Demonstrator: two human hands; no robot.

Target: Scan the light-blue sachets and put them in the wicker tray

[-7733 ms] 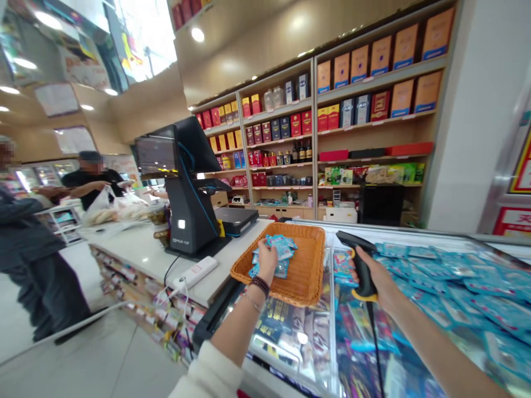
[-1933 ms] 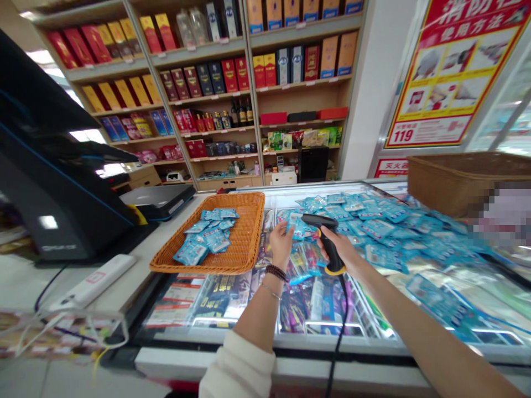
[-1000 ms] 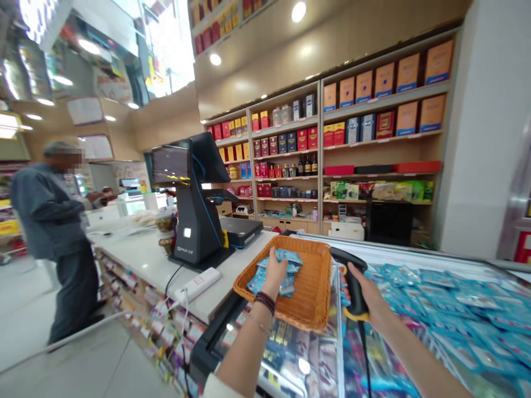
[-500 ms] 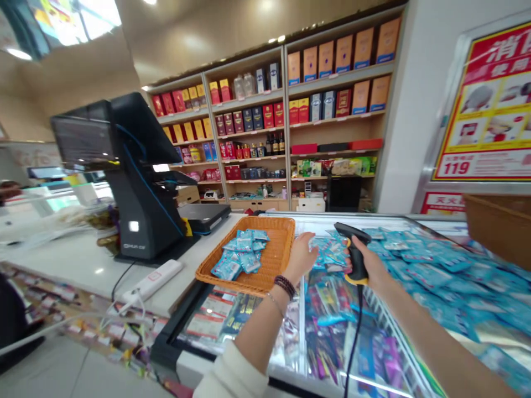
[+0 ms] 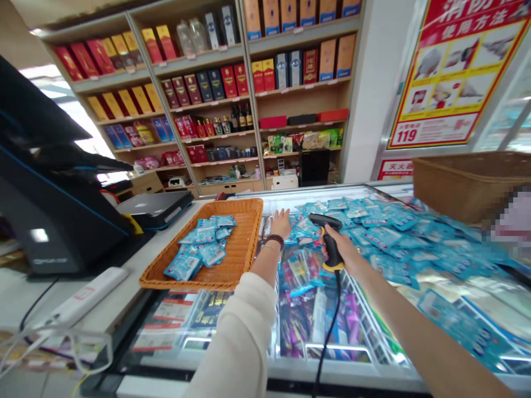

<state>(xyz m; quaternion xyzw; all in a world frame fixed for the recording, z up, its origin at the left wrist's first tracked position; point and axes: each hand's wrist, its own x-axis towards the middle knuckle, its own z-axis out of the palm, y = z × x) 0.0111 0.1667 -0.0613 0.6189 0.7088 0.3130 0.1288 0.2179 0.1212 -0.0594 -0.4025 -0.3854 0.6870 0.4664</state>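
Stretched forward over the freezer's glass top, my left hand [image 5: 281,224] has its fingers apart and nothing visible in them. It is just left of a pile of blue packets [image 5: 381,235]. My right hand [image 5: 338,246] is wrapped round the grip of a black and yellow barcode scanner [image 5: 331,251], whose cable runs down toward me. An orange wicker basket [image 5: 240,249] stands left of my left hand. In its left half lie several blue packets [image 5: 203,243].
The glass-topped freezer [image 5: 199,342] holds colourful packs. At left stand a black checkout terminal [image 5: 53,210], a flat black device [image 5: 155,207] and a white power strip [image 5: 89,296]. A brown basket [image 5: 464,182] sits at right. Shelves of boxes [image 5: 207,88] line the back.
My view has turned right and moved closer, so the terminal and basket sit further left. My left hand reaches further forward, away from the basket. The scanner stays in my right hand.
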